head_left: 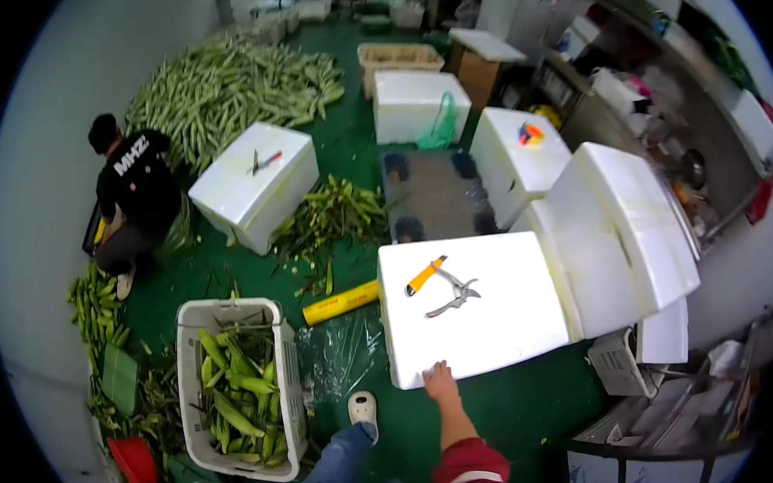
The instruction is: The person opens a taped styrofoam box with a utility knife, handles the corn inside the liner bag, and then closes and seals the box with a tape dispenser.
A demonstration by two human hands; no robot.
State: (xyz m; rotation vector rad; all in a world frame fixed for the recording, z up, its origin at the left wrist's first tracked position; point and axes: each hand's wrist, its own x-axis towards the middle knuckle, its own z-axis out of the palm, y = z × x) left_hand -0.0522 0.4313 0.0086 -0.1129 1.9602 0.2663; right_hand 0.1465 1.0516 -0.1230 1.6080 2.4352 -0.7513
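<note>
My right hand, below a dark red sleeve, touches the near edge of a white foam box. Its fingers look slightly apart and nothing shows in them. On top of that box lie an orange utility knife and metal pruning shears, their ends close together. My left hand is out of view. To the left of my feet stands a white plastic basket holding corn ears in green husks.
A yellow tube lies beside the box. A person in black squats near a large corn pile. Red-handled shears rest on another foam box. Husks litter the green floor. Stacked foam boxes stand right.
</note>
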